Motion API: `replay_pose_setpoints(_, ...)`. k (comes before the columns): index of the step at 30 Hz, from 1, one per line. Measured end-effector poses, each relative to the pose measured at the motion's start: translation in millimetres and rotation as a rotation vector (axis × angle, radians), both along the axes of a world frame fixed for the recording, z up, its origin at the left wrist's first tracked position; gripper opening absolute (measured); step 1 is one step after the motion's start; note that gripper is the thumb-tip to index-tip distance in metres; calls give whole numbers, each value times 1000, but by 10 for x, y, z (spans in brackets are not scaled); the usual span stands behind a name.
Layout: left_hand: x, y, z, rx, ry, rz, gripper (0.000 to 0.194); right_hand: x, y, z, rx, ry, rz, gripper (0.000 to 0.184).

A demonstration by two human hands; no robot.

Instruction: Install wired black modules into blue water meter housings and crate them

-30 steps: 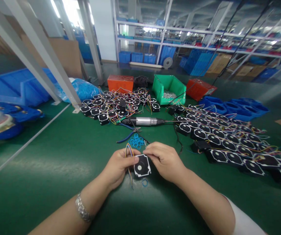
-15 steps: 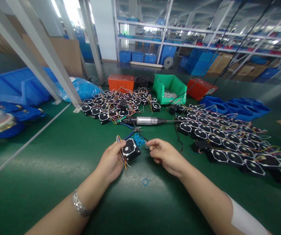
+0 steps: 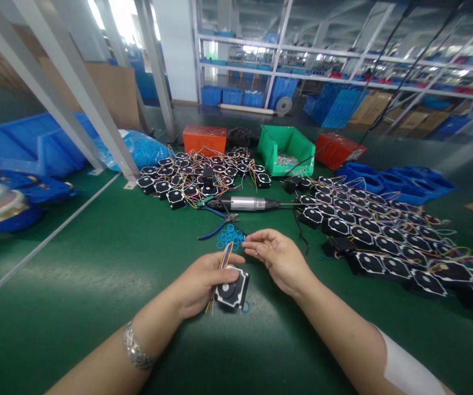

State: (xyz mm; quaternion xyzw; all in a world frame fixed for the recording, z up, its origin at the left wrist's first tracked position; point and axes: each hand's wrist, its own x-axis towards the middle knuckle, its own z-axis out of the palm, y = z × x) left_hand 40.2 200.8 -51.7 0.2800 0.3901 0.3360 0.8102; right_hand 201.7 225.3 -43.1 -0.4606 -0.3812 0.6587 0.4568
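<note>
My left hand [image 3: 201, 282] is closed on a square black motor-like unit [image 3: 232, 293] with white edging, its thumb on the top face. A bundle of coloured wires [image 3: 226, 255] stands up beside the thumb, and more wire ends hang below the fingers. To the right, my right hand [image 3: 280, 260] has its fingertips pinched around small metal screws [image 3: 244, 238], partly hidden by the fingers. Those fingertips are beside a pile of blue rings [image 3: 229, 238] on the green table. A single blue ring [image 3: 246, 308] lies partly under the held unit.
An electric screwdriver [image 3: 248, 203] lies across the table behind blue-handled pliers [image 3: 214, 232]. Similar black units stand in groups at back left [image 3: 174, 198] and right [image 3: 370, 262]. Behind are a green bin [image 3: 266, 148] of small metal parts and orange boxes [image 3: 204, 140]. A metal post [image 3: 115, 145] rises at left.
My left hand has brought the black unit down and slightly right, turning it so the wires point up. My right hand has shifted slightly, and the screws show less between its fingers.
</note>
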Motion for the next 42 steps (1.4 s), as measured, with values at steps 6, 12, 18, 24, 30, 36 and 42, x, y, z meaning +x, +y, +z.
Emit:
replay_pose_setpoints(6,57,-58,-33,68,-130,-136,39,-91,-140,-12,237,-47,166,19)
replay_pose_setpoints(12,55,-33,-4,131,-171,-98,33,-86,-144,-46,397,-381,282,24)
replay_pose_setpoints(18,77,-44,-30,240,-142,-103,30,-32,-134,-56,570,-800,361,37)
replay_pose_setpoints(24,119,-41,-43,287,-41,10,41,17,-59,29,292,-689,206,34)
replay_pose_setpoints(30,87,-20,-20,278,-1,87,44,37,-10,176,102,-512,216,13)
replay_pose_setpoints(36,91,-52,-36,313,10,21,49,22,-93,197,345,-569,304,8)
replay_pose_setpoints(42,110,-78,-17,284,-40,-50,51,-1,-129,161,373,-479,428,13)
